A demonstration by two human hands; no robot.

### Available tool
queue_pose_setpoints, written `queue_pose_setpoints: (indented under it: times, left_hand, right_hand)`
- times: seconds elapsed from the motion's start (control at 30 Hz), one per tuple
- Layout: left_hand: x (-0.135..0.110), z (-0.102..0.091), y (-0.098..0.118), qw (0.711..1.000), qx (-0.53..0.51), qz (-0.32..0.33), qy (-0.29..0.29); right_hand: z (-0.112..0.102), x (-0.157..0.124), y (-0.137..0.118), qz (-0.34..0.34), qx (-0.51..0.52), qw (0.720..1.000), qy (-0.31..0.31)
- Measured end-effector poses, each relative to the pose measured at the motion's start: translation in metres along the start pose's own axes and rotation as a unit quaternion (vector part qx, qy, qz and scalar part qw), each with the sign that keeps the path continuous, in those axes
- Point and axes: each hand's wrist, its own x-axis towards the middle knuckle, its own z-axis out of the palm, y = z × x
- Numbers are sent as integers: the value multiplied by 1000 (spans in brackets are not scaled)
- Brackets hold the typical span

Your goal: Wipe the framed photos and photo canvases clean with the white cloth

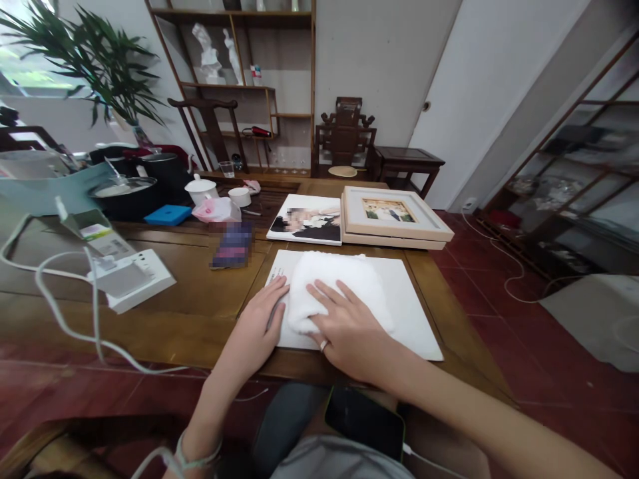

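Observation:
A white panel [407,299] lies flat near the front edge of the wooden table, with small print at its upper left. On top of it rests a folded white cloth [367,293]. My right hand [344,319], with a ring on one finger, lies on the cloth with its fingers spread and pressed down. My left hand [259,319] rests at the panel's left edge, fingers stretched out and thumb apart, close to the cloth but not on it. The underside of the panel is hidden.
Behind the panel lie a photo print [309,229] and a stack of pale frames [399,236]. To the left are a blurred-out dark item [232,246], a white box [144,279] with looping cable, and a blue box [168,214]. A phone [367,422] lies on my lap.

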Motion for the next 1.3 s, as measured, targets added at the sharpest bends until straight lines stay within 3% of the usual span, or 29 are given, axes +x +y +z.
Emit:
queue_pose_setpoints:
  times: [0.13,0.33,0.53,0.87,1.3]
  left_hand:
    - [-1,0,0,1000,-1,-2,3]
    - [-1,-1,2,1000,0,-12,-7]
    - [-1,0,1,1000,-2,-11,-4]
    - [-1,2,-3,1000,6,6,0]
    - [-1,0,1,1000,1,-8,-2]
  right_hand:
    - [0,16,17,31,-10,999,-35]
    - [-1,28,30,51,-12,998,-28]
    - [0,19,24,28,-11,999,-44]
    - [-4,-17,-2,-34,25,999,-16]
    - [0,-1,17,-11,12,1000,-16]
